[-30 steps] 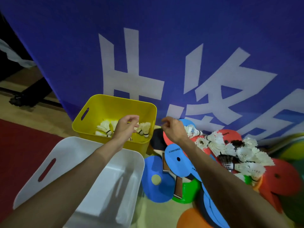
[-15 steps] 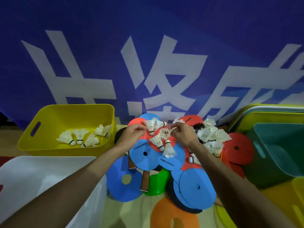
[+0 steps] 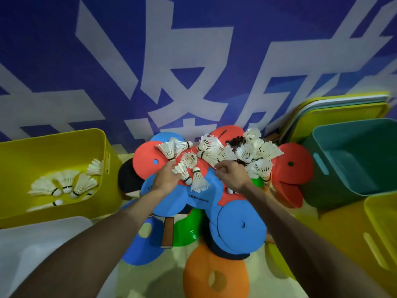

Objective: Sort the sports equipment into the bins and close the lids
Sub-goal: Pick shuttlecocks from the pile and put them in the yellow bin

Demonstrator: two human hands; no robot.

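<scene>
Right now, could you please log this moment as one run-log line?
left hand: grips shuttlecocks | right hand: curled at pile, grip unclear | yellow bin: part-filled, lid off

Bare forearms (image 3: 96, 237) end in a bare left grip (image 3: 165, 179) and right grip (image 3: 233, 176).

Ahead of me a deep blue banner (image 3: 53, 39) fills the whole upper half of my view, reaching from edge to edge. Large white characters (image 3: 116, 67) are printed across it in broad strokes, cut off at the top and at both sides, with lighter blue patches showing between the lower strokes. Below me the floor (image 3: 163, 280) is pale and yellowish, dimly lit, with a soft shadow lying across it near the bottom edge.
</scene>
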